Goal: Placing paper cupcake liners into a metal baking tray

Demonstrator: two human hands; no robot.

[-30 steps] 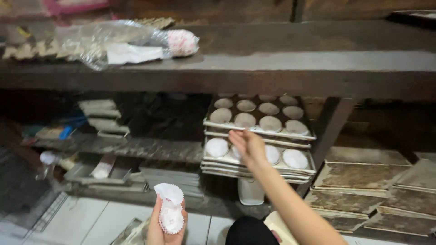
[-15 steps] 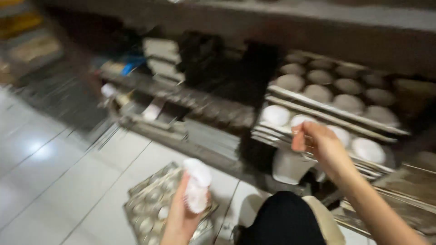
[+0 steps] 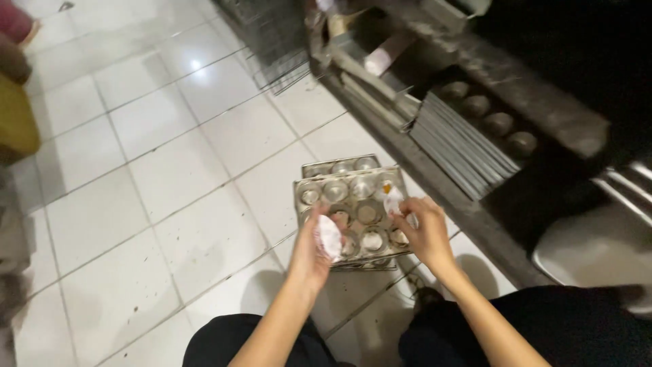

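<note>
Paper liners (image 3: 329,236), a small white stack, sit in the left hand (image 3: 314,250) at frame centre-bottom; fingers closed round the stack, holding it upright just over the near-left edge of the muffin tray (image 3: 353,212). Right hand (image 3: 424,234) is w/ fingers pinched narrow on a single liner (image 3: 392,200), white w/ a bit of orange on it, above the tray's right side. Tray is metal, w/ rows of round cups, lying on the white tiled floor (image 3: 156,177) in the middle of the frame; looks like a 2nd tray under/behind it, edge showing at the top. A few near cups seem to have liners in already, rest look bare metal, blur makes it hard to count. Both forearms come up from bottom centre, dark trousers (image 3: 557,326) at bottom edge. Upper right: low dark shelf (image 3: 489,75) w/ a stack of flat metal sheets (image 3: 462,146) and another dark pan of round cups (image 3: 489,115) behind it. Wire rack (image 3: 272,41) at top centre.
</note>
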